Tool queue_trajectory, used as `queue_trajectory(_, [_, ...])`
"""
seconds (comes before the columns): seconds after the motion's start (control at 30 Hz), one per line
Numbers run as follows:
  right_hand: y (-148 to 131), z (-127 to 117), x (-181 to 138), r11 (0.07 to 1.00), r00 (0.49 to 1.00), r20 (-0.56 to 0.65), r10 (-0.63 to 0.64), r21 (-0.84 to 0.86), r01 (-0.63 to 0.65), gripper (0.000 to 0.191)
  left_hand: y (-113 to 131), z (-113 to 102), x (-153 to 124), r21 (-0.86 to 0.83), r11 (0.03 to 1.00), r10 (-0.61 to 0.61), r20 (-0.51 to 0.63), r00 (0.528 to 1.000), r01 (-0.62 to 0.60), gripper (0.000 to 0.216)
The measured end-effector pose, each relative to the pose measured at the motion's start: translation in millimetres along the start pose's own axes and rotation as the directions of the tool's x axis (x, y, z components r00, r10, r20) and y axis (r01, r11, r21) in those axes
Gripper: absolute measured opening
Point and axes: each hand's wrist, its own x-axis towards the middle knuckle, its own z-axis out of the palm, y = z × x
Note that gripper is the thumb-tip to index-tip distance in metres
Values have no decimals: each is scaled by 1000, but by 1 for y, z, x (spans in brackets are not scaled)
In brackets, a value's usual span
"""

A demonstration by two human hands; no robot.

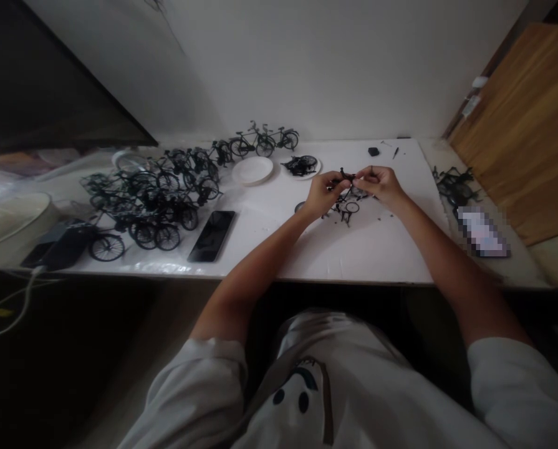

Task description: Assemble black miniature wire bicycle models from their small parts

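Observation:
Over the white tabletop, my left hand (326, 191) and my right hand (378, 185) meet, both with fingers pinched on a small black miniature bicycle part (347, 176). Its exact shape is partly hidden by my fingertips. Just beneath and in front of the hands lie more black miniature bicycle parts (352, 207), among them a small spoked wheel. Behind my left hand stands a white dish (320, 167) with dark bicycle pieces (302, 164) heaped on it.
Many black miniature bicycles (166, 181) crowd the left side, with others (264, 140) along the wall. A white round lid (253, 170) and a black phone (212, 236) lie nearer the middle. Small dark bits (373, 151) sit at the back. Another phone (483, 232) lies at right.

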Motion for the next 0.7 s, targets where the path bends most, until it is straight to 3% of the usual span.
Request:
queue_trajectory(0.37, [2, -4, 4, 967, 974, 98, 202, 137, -214, 49, 1, -3, -1, 28, 999, 27, 20, 999, -28, 50])
queue_trajectory(0.7, [-4, -4, 3, 947, 957, 102, 271, 148, -284, 41, -1, -3, -1, 57, 998, 39, 15, 999, -40, 28])
